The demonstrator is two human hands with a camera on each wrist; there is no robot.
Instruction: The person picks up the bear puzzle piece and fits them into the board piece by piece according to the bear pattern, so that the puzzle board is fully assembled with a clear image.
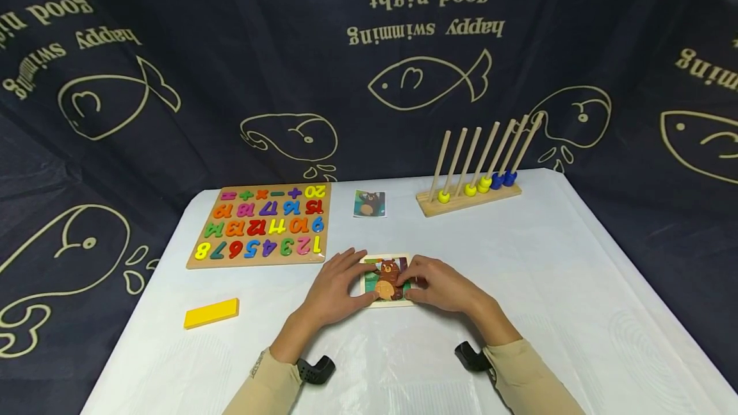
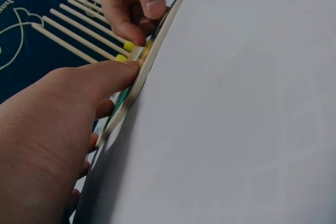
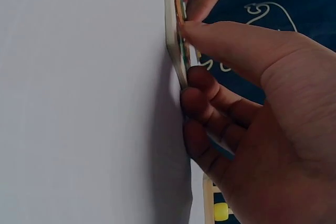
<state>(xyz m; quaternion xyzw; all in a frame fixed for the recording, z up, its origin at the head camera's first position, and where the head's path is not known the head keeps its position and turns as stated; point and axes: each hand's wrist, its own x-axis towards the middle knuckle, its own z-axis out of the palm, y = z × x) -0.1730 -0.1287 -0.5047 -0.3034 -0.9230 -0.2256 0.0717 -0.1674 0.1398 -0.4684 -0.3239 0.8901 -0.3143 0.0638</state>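
A small bear jigsaw puzzle [image 1: 387, 282] in a pale wooden frame lies on the white table between both hands. My left hand [image 1: 339, 288] holds its left side, the thumb at the near edge and the index finger over the upper left. With my right hand [image 1: 446, 282] I hold its right side; thumb and index finger sit on the picture and the other fingers curl beside the frame. In the right wrist view the right thumb [image 3: 226, 38] lies over the frame's edge [image 3: 170, 19]. Whether a loose piece is under the right fingertips, I cannot tell.
Behind the puzzle lies a bear picture card [image 1: 369, 203]. A wooden number board [image 1: 262, 226] with colourful digits lies at the left, a yellow block [image 1: 211, 314] nearer me. A rod stand [image 1: 473, 200] with yellow and blue beads is at back right, before a dark printed cloth [image 1: 323, 75].
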